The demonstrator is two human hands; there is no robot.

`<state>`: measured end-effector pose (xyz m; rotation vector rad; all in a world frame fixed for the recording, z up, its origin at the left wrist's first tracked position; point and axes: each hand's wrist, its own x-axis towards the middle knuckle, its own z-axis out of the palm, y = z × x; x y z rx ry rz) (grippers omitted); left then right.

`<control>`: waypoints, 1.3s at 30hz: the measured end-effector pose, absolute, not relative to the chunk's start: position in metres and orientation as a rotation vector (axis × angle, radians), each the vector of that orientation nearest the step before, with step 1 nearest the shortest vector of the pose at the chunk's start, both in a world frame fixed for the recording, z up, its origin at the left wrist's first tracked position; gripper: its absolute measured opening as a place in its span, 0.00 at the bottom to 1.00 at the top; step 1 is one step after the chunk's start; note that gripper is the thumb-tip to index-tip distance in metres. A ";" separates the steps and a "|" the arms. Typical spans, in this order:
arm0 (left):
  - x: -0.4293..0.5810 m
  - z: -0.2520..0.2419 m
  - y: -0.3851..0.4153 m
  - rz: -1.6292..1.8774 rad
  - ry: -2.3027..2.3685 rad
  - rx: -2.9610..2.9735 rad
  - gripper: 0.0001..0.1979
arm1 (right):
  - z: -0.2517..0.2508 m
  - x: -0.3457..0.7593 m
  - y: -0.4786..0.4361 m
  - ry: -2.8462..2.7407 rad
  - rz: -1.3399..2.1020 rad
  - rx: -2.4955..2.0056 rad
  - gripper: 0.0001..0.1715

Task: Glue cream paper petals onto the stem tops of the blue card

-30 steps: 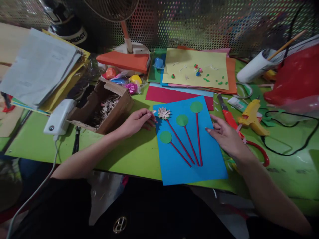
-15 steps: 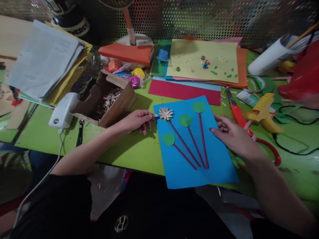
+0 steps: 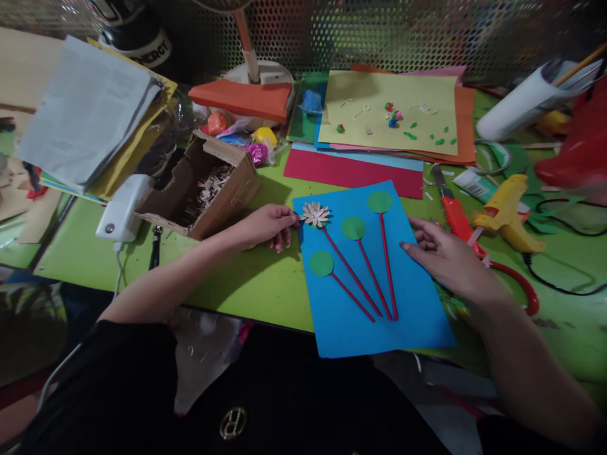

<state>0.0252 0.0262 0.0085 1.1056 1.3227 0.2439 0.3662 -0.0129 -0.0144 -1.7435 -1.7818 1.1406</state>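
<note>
A blue paper sheet (image 3: 341,303) lies on the green table and overhangs its front edge. On it are green paper circles (image 3: 353,228) with thin red stems (image 3: 387,272), and a flower of pale petals (image 3: 315,215) at the upper left. My left hand (image 3: 270,226) is beside the flower, thumb and forefinger pinched on a small pale petal-like piece at the sheet's left edge. My right hand (image 3: 439,256) grips the sheet's right edge, thumb on top; its other fingertips are partly hidden.
A cardboard box (image 3: 237,196) of pale scraps stands left of the sheet. To the right lie a red-handled utility knife (image 3: 458,218) and a yellow glue gun (image 3: 505,215) with a cord. Behind, yellow paper (image 3: 389,95) bears small clay bits, beside a lamp base (image 3: 272,76).
My left hand has moved slightly right, bringing the small pale piece up against the flower's outer petals. My right hand stays on the sheet, and the view has shifted a little.
</note>
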 end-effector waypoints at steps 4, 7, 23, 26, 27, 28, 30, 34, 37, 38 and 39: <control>0.027 0.011 0.029 0.220 1.324 1.142 0.09 | -0.016 0.368 -0.013 -1.801 1.132 -1.744 0.34; 0.027 0.011 0.032 0.194 1.326 1.171 0.09 | -0.016 0.368 -0.013 -1.804 1.142 -1.740 0.35; 0.028 0.008 0.041 0.152 1.315 1.247 0.11 | -0.011 0.365 -0.015 -1.844 1.069 -1.764 0.35; 0.029 0.008 0.041 0.150 1.319 1.249 0.11 | -0.009 0.364 -0.015 -1.845 1.050 -1.787 0.35; 0.029 0.008 0.041 0.151 1.327 1.252 0.11 | -0.008 0.363 -0.015 -1.847 1.049 -1.792 0.35; 0.030 0.008 0.041 0.153 1.339 1.255 0.10 | -0.008 0.363 -0.015 -1.849 1.049 -1.796 0.35; 0.031 0.009 0.040 0.158 1.356 1.268 0.10 | -0.007 0.362 -0.015 -1.848 1.052 -1.806 0.36; 0.033 0.010 0.038 0.157 1.372 1.302 0.11 | -0.008 0.362 -0.015 -1.854 1.021 -1.807 0.35; 0.034 0.011 0.039 0.157 1.392 1.300 0.11 | -0.009 0.363 -0.015 -1.872 1.005 -1.794 0.35; 0.035 0.012 0.039 0.155 1.398 1.299 0.11 | -0.010 0.363 -0.015 -1.874 1.005 -1.791 0.35; 0.035 0.013 0.039 0.152 1.406 1.299 0.11 | -0.010 0.363 -0.015 -1.873 1.006 -1.790 0.35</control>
